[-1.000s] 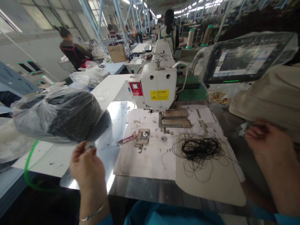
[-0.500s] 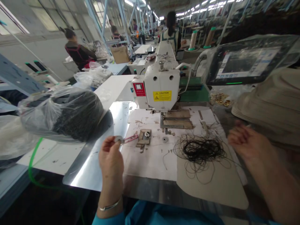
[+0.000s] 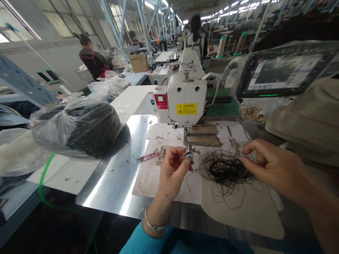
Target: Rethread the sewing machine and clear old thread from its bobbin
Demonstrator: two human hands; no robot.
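Observation:
My left hand [image 3: 173, 171] is closed in a pinch on a small metal bobbin [image 3: 189, 155], held up over the white work sheet in front of the sewing machine [image 3: 185, 95]. My right hand [image 3: 267, 164] has its thumb and forefinger brought together at the right edge of a loose tangle of black thread [image 3: 225, 165]. Whatever lies between those fingertips is too fine to make out. Pink-handled thread snips [image 3: 147, 157] lie left of my left hand, beside a small brown frame [image 3: 160, 158] partly covered by that hand.
A plastic-wrapped dark bundle [image 3: 87, 127] sits on the left. To the right are a control screen [image 3: 287, 74], a bag of gold-coloured metal pieces [image 3: 253, 113] and stacked beige fabric [image 3: 307, 113]. A beige panel [image 3: 246, 211] lies under the thread. Other people work farther back.
My left hand has moved right with the bobbin, away from the snips, to where another bobbin lay on the sheet. My right hand has come left to the thread tangle.

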